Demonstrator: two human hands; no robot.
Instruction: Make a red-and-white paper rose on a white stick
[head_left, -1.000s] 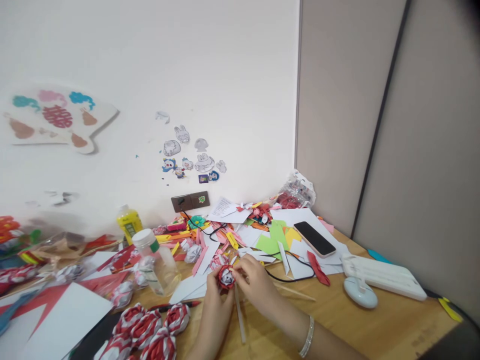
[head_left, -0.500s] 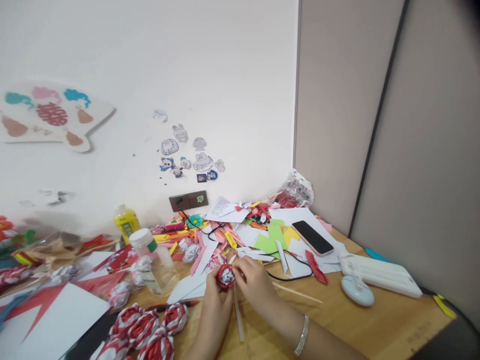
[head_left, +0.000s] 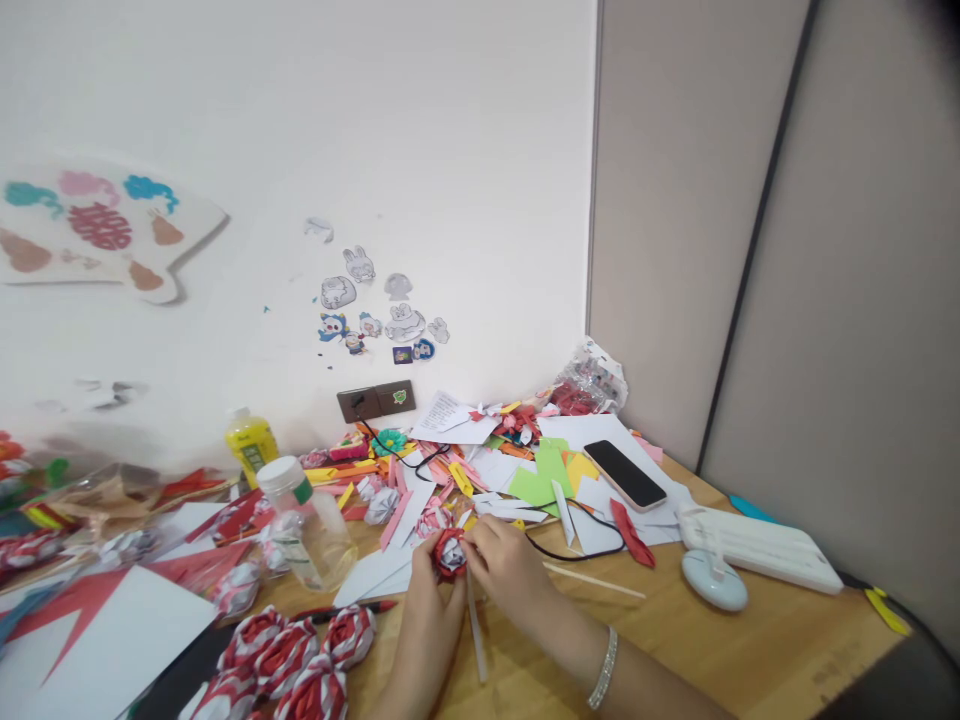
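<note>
Between my two hands is a red and white paper flower (head_left: 451, 553), low over the wooden desk. My left hand (head_left: 431, 600) is closed round its left side and underside. The fingers of my right hand (head_left: 501, 556) pinch the flower's right edge. A pale thin strip or stick (head_left: 476, 630) slants down just below the flower; whether it is joined to it I cannot tell. To the left of my left hand lie several red-and-white paper roses (head_left: 289, 655) in a cluster.
A clear jar with a white lid (head_left: 282, 474) and a yellow bottle (head_left: 251, 446) stand at the left. Coloured paper scraps (head_left: 551, 467) cover the back. A phone (head_left: 625, 474), a pale blue mouse (head_left: 715, 580) and a white device (head_left: 765, 548) lie right. A thin stick (head_left: 596, 581) rests nearby.
Both hands stay on the paper flower in nearly the same place. My right fingers shift very slightly at its edge, and the view moves a little.
</note>
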